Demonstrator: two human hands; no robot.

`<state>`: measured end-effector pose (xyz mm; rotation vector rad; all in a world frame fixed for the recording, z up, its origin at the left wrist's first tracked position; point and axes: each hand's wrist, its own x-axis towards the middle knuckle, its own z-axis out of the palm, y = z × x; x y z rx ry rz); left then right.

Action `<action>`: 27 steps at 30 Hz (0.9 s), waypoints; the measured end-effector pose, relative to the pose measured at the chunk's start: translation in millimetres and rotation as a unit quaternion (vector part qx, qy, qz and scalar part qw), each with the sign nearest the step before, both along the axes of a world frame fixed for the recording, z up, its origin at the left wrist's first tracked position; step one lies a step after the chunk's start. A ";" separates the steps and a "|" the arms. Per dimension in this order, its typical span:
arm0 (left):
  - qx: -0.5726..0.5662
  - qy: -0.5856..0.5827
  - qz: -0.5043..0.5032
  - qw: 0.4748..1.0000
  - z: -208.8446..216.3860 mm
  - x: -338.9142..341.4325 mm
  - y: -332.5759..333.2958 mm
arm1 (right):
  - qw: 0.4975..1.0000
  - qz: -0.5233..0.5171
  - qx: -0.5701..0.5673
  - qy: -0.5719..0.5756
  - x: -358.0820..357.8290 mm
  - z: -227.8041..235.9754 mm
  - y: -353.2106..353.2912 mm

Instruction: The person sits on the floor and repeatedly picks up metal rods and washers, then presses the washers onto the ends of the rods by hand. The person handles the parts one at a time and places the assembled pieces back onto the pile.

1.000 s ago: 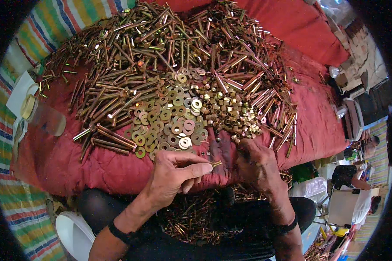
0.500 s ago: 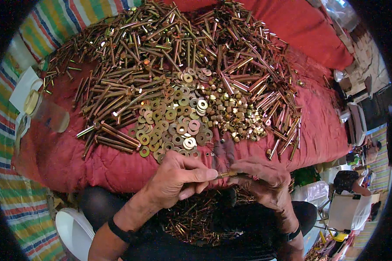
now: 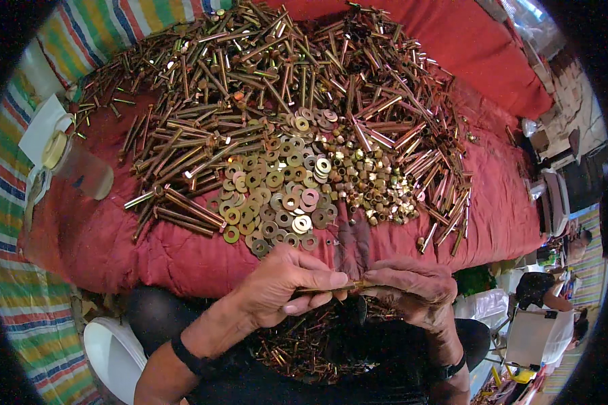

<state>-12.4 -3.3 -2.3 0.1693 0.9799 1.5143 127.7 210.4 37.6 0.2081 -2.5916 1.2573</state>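
Both hands meet just in front of the red padded cloth, on one thin brass-coloured bolt (image 3: pixel 355 286). My left hand (image 3: pixel 284 280) pinches it between thumb and fingers, and part of the shaft shows under the fingertips. My right hand (image 3: pixel 415 287) is closed around the other end, its fingers long and pressed together, hiding that end. Beyond them lies a pile of flat washers (image 3: pixel 277 196). To its right are small brass-coloured nuts (image 3: pixel 375 185). Long bolts (image 3: pixel 182 145) are heaped on the left and at the back.
The red cloth (image 3: pixel 115 253) covers a raised surface. Loose metal tubes or rods (image 3: pixel 446 182) lie at the right. A clear jar (image 3: pixel 84 169) stands far left. More hardware (image 3: pixel 297 347) fills the space between my legs. A white basin (image 3: pixel 111 354) sits lower left; another person (image 3: pixel 544 290) is off right.
My hands have shifted slightly to the right and lower, still together on the bolt. More of its shaft shows under my left fingers. The view has moved a little; the piles look unchanged.
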 end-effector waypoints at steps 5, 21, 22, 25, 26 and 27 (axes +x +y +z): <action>-0.018 0.170 0.035 0.985 3.1 5.5 -1.9 | 0.997 -0.028 -0.016 -0.071 -0.7 1.4 -7.3; 0.058 0.467 0.156 0.868 -3.9 14.3 5.6 | 0.948 -0.182 -0.190 -0.180 -1.6 3.3 -7.9; 0.062 0.455 0.162 0.873 -3.4 12.9 5.5 | 0.951 -0.161 -0.190 -0.183 0.4 10.0 -5.4; 0.020 0.387 0.111 0.915 0.8 8.6 0.5 | 0.986 -0.120 -0.015 -0.117 -2.9 16.0 -4.1; 0.019 0.363 0.107 0.926 2.0 8.2 0.0 | 0.984 -0.107 -0.043 -0.136 -3.0 16.2 -5.6; 0.017 0.355 0.105 0.929 3.1 8.1 -0.1 | 0.989 -0.093 -0.055 -0.103 -4.3 14.8 -6.3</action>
